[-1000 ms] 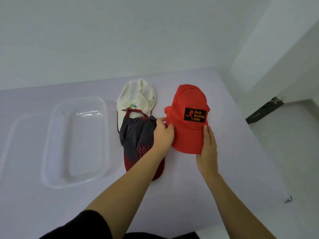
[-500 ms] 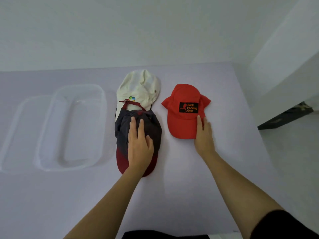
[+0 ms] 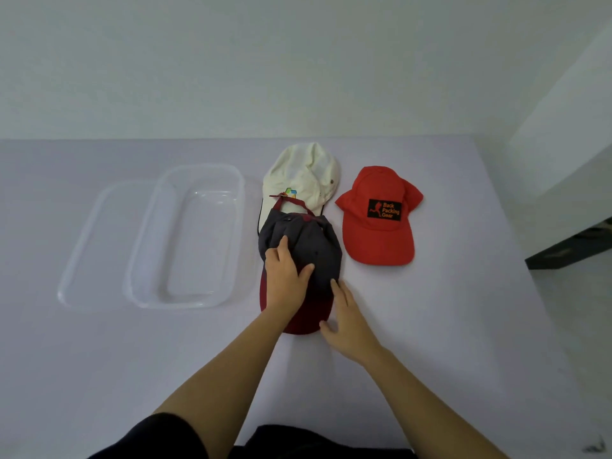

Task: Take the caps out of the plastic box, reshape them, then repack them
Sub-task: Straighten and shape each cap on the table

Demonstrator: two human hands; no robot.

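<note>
A clear plastic box [image 3: 185, 236] sits empty on the left. A dark grey cap [image 3: 308, 246] with a red brim lies nearest, overlapping a white cap [image 3: 306, 173] behind it. A red cap [image 3: 377, 233] lies flat at right.

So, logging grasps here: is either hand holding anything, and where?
Neither lifts anything. Left hand presses the dark cap at its crown; right hand touches its brim edge.

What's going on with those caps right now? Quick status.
Left hand pressing flat on grey-and-maroon cap, right hand at its brim. Red cap and white cap lie untouched. Plastic box empty, nothing blocking.
</note>
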